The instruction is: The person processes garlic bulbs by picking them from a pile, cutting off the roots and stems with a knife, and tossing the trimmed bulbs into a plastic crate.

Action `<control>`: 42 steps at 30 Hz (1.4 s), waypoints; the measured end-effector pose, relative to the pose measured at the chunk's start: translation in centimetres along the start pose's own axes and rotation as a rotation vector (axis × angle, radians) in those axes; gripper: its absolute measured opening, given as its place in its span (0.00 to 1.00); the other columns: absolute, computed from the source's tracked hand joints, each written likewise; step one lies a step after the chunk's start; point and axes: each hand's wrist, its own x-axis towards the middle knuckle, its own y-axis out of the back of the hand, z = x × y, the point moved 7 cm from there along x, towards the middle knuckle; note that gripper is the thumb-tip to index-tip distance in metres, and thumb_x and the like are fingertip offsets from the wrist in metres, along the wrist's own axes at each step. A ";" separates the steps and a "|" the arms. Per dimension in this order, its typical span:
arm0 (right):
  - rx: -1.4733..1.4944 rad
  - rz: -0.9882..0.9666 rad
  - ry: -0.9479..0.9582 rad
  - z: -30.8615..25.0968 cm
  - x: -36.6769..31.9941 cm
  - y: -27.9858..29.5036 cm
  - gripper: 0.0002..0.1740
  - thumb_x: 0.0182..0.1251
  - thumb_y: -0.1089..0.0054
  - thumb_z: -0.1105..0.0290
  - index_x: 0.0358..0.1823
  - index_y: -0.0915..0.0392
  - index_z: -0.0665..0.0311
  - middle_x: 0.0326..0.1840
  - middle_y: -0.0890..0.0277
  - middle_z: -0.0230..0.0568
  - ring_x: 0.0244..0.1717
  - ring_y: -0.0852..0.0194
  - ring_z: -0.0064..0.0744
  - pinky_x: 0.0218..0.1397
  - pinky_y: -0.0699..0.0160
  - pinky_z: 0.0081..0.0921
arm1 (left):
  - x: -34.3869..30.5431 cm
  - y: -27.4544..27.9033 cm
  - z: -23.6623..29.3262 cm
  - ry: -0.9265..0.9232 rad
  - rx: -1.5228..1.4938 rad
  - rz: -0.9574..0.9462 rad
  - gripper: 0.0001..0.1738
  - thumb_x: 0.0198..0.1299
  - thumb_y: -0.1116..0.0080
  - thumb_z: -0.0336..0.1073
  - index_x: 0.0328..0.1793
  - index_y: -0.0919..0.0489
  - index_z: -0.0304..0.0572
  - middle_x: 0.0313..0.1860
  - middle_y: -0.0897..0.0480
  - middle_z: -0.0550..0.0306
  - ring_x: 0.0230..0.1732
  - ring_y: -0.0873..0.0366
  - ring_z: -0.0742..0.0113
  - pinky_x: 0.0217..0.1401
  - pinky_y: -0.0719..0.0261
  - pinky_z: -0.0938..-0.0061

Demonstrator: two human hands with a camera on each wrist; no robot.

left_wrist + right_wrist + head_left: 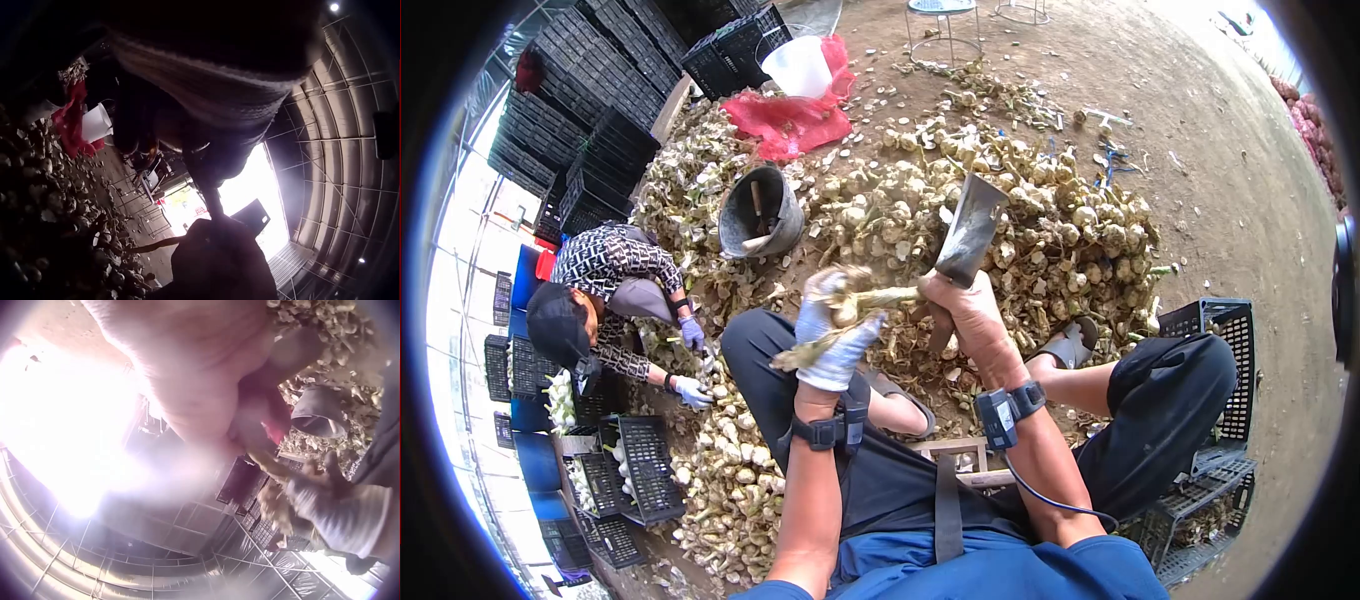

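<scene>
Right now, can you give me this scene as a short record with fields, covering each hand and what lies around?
Left hand: gloved, grips a garlic stalk
Right hand: bare, grips a cleaver, blade up beside the stalk
Ground: garlic pile ahead, metal bucket on it
Left side: second person bent over garlic, black crates stacked behind

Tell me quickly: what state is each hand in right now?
Left hand: gloved, grips a garlic bulb.
Right hand: bare, grips a cleaver, blade pointing up.
</scene>
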 end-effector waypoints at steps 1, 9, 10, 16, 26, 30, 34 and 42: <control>-0.043 0.002 -0.018 -0.4 0.0 0.5 0.10 0.63 0.31 0.66 0.29 0.22 0.61 0.19 0.30 0.25 0.18 0.33 0.15 0.26 0.25 0.20 | -0.2 -0.1 -0.5 0.029 0.153 -0.081 0.23 0.53 0.31 0.23 0.56 0.21 0.39 0.48 0.19 0.54 0.47 0.19 0.64 0.51 0.19 0.71; -0.464 -0.072 0.244 -2.5 -0.4 0.0 0.06 0.67 0.33 0.71 0.36 0.18 0.65 0.28 0.20 0.24 0.29 0.25 0.16 0.30 0.28 0.20 | -0.9 0.3 -4.0 0.361 0.214 -0.092 0.16 0.58 0.31 0.31 0.52 0.17 0.36 0.39 0.14 0.55 0.36 0.18 0.70 0.42 0.19 0.74; -0.450 -0.094 0.324 -3.3 -0.9 -0.9 0.05 0.63 0.33 0.73 0.35 0.20 0.67 0.32 0.19 0.31 0.30 0.24 0.24 0.32 0.26 0.26 | -1.1 0.3 -4.7 0.491 0.097 -0.080 0.16 0.58 0.31 0.31 0.52 0.17 0.35 0.39 0.13 0.56 0.36 0.18 0.71 0.42 0.20 0.75; -0.801 -0.094 0.699 -2.1 -1.0 -2.5 0.07 0.56 0.33 0.74 0.32 0.22 0.68 0.36 0.22 0.46 0.35 0.20 0.51 0.38 0.21 0.37 | -1.8 -0.3 -5.8 0.641 -0.138 -0.094 0.17 0.62 0.32 0.32 0.56 0.17 0.36 0.38 0.14 0.65 0.34 0.21 0.81 0.36 0.23 0.82; -1.076 0.320 0.122 16.5 0.3 12.4 0.09 0.57 0.34 0.65 0.33 0.16 0.65 0.30 0.19 0.50 0.32 0.18 0.43 0.38 0.22 0.36 | 0.7 6.0 -0.8 0.259 -1.905 0.045 0.34 0.53 0.27 0.38 0.67 0.26 0.43 0.58 0.20 0.50 0.57 0.21 0.60 0.56 0.17 0.58; -1.135 0.707 0.152 9.2 3.3 16.9 0.17 0.60 0.35 0.58 0.29 0.21 0.67 0.36 0.21 0.57 0.39 0.20 0.57 0.45 0.22 0.45 | 0.5 15.1 1.6 -0.084 -1.859 0.151 0.61 0.34 0.20 0.35 0.79 0.42 0.41 0.74 0.32 0.53 0.72 0.32 0.59 0.70 0.25 0.59; -1.387 0.741 0.127 6.2 7.8 19.9 0.19 0.61 0.35 0.55 0.37 0.18 0.66 0.45 0.20 0.56 0.45 0.19 0.54 0.50 0.20 0.44 | 0.9 11.2 1.5 0.026 -1.592 0.039 0.55 0.48 0.21 0.44 0.80 0.42 0.42 0.72 0.30 0.55 0.69 0.30 0.62 0.68 0.25 0.60; -1.636 0.482 0.002 8.3 13.4 21.5 0.20 0.57 0.28 0.55 0.43 0.17 0.62 0.53 0.23 0.45 0.48 0.19 0.52 0.50 0.19 0.43 | 1.2 6.5 -1.8 0.271 -1.472 0.134 0.44 0.68 0.40 0.52 0.84 0.46 0.46 0.53 0.26 0.55 0.48 0.28 0.64 0.52 0.23 0.65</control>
